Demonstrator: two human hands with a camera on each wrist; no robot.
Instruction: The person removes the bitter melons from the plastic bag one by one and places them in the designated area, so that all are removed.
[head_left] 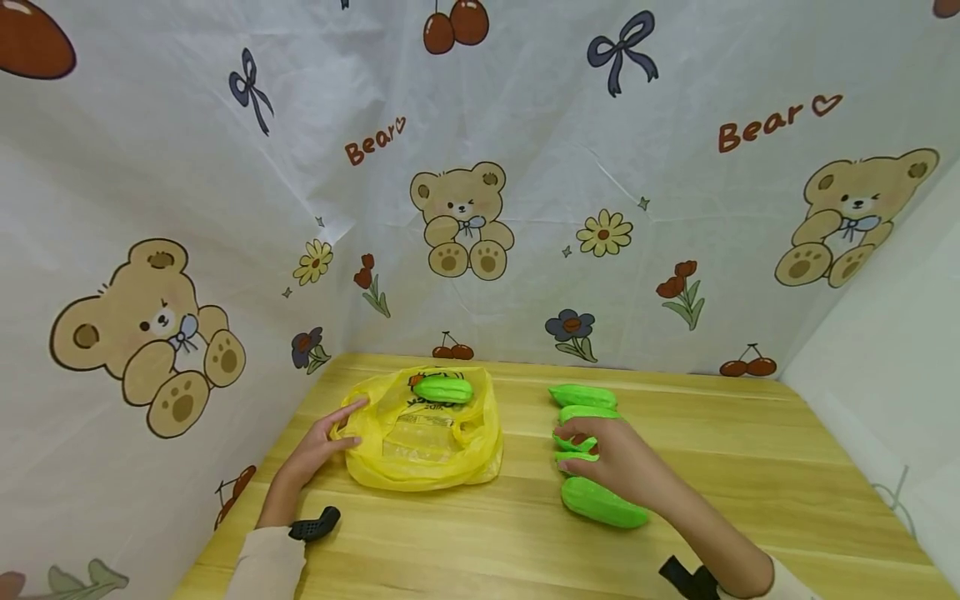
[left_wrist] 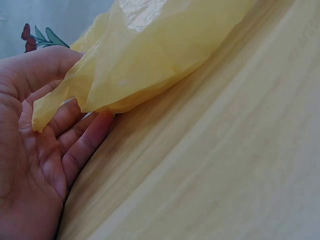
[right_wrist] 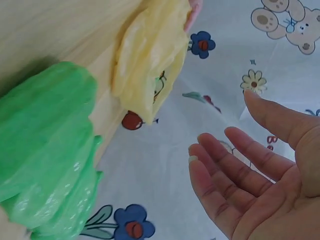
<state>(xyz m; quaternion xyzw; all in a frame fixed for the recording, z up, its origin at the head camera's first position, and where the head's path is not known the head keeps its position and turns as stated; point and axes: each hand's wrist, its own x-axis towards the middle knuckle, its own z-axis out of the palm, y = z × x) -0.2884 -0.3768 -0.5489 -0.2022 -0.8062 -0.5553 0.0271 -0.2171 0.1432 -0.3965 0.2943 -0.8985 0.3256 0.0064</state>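
Note:
A yellow plastic bag [head_left: 420,475] lies with its mouth spread on the wooden table, one green cucumber-shaped piece [head_left: 444,389] inside near its far side. At the bag's left edge, my left hand [head_left: 318,450] holds the rim, thumb and fingers on either side of the film, as the left wrist view shows up close. My right hand [head_left: 618,458] hovers over a column of several bright green, ridged, cucumber-shaped pieces [head_left: 603,502], fingers loosely bent and nothing between them. It partly hides the middle ones. In the right wrist view, the green pieces [right_wrist: 45,150] are apart from the hand.
The wooden table [head_left: 450,542] meets a white sheet wall [head_left: 525,317] printed with bears at the back and left. Black wrist straps [head_left: 315,525] sit on both forearms. A thin pale cord [head_left: 896,500] hangs by the right edge.

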